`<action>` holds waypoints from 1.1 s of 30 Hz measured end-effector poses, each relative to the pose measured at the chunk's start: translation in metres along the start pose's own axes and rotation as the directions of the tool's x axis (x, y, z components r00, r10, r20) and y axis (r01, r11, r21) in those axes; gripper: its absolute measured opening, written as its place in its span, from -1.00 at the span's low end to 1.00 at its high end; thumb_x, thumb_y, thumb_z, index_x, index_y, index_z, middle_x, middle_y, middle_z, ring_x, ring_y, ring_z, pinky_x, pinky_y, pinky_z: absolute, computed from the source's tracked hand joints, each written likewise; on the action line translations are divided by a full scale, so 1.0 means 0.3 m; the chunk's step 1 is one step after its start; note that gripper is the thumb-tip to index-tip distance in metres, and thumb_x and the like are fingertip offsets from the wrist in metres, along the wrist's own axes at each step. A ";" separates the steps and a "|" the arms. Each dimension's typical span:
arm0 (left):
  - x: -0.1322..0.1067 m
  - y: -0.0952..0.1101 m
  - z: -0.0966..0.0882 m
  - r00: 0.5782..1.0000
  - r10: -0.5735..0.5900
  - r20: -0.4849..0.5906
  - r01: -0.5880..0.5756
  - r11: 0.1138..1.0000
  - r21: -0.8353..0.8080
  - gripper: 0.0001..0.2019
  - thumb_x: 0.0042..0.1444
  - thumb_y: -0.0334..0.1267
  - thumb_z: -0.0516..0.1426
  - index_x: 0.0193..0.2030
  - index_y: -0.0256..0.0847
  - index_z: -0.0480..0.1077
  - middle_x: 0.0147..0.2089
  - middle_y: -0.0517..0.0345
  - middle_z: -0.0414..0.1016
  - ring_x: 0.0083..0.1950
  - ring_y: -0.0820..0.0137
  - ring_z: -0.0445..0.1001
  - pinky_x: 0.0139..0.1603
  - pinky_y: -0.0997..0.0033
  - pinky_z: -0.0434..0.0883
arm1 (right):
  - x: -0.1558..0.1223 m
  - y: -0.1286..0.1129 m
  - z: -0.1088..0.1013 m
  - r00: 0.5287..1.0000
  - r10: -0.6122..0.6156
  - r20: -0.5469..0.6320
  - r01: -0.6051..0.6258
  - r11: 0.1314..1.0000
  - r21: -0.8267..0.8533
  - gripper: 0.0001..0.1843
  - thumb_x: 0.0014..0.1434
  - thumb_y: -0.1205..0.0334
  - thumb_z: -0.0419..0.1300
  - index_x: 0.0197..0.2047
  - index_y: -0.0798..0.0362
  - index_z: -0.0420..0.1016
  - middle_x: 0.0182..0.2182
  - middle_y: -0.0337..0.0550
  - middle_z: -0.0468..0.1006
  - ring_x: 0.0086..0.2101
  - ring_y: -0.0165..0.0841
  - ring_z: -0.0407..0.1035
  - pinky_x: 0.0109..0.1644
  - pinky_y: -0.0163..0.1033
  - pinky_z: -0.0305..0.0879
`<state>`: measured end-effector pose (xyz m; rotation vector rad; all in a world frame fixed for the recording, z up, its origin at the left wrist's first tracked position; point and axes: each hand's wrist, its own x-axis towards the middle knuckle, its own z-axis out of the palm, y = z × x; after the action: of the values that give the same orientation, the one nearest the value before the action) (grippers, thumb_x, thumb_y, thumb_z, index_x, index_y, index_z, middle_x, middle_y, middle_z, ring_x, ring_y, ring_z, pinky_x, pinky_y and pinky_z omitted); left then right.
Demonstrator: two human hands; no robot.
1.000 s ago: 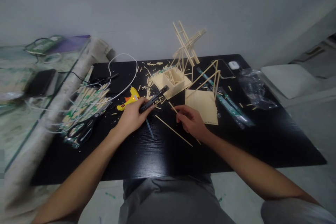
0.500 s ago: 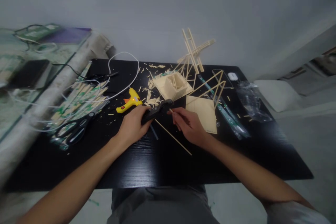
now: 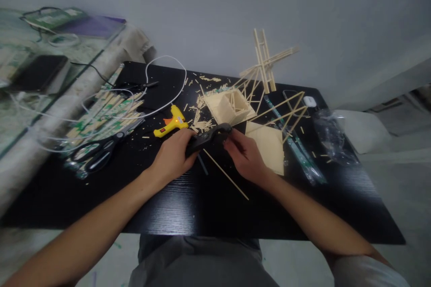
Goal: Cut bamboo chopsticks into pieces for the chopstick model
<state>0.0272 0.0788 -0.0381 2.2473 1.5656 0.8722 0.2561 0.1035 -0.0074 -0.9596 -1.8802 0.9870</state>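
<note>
My left hand (image 3: 173, 157) is closed round a black hand tool (image 3: 208, 136), which looks like a cutter, held over the black table (image 3: 188, 206). My right hand (image 3: 244, 152) is pinched at the tool's tip, fingers pressed together on a thin wooden stick that is mostly hidden there. A long stick (image 3: 225, 174) lies on the table under both hands. Just beyond them stands an open wooden box (image 3: 229, 105), and a flat wooden square (image 3: 267, 145) lies to the right of my right hand.
A yellow glue gun (image 3: 171, 125) and black scissors (image 3: 97, 152) lie to the left, with a pile of sticks in wrappers (image 3: 104, 121) and a white cable (image 3: 168, 98). A stick frame (image 3: 266, 65) rises at the back. Clear plastic (image 3: 332, 136) lies far right.
My right hand lifted off the table and moved left to the tool's tip with the stick. The tool swung down from pointing up-right to nearly level. The view shifted left.
</note>
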 end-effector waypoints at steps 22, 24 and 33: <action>0.003 0.021 -0.010 0.984 -0.133 0.117 0.136 0.991 -0.018 -0.81 0.27 -0.14 0.11 -0.09 -0.20 0.41 -0.20 0.01 0.58 -0.22 0.17 0.55 -0.19 0.20 0.42 | 0.005 -0.013 -0.001 0.999 0.038 0.034 -0.040 0.998 0.044 -0.77 0.44 0.16 0.13 -0.16 0.06 0.58 -0.39 -0.23 0.56 -0.39 -0.37 0.38 -0.30 -0.27 0.27; 0.003 0.020 -0.009 0.986 -0.125 0.106 0.127 0.992 -0.016 -0.80 0.27 -0.15 0.11 -0.08 -0.20 0.42 -0.19 0.00 0.58 -0.20 0.17 0.56 -0.16 0.19 0.43 | 0.005 -0.014 0.000 0.999 0.037 0.040 -0.039 0.998 0.046 -0.75 0.44 0.16 0.13 -0.17 0.06 0.59 -0.41 -0.23 0.55 -0.40 -0.38 0.37 -0.31 -0.28 0.26; 0.000 0.022 -0.012 0.991 -0.105 0.080 0.108 0.993 -0.044 -0.80 0.28 -0.16 0.14 -0.04 -0.18 0.42 -0.14 0.05 0.61 -0.15 0.21 0.57 -0.08 0.22 0.47 | 0.007 -0.013 0.003 0.999 0.013 0.047 -0.016 0.997 0.069 -0.75 0.44 0.17 0.13 -0.13 0.05 0.63 -0.38 -0.21 0.58 -0.37 -0.36 0.39 -0.29 -0.27 0.28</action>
<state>0.0300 0.0761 -0.0318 2.1168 1.5960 0.7762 0.2534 0.1034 -0.0039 -0.9182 -1.8664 1.0846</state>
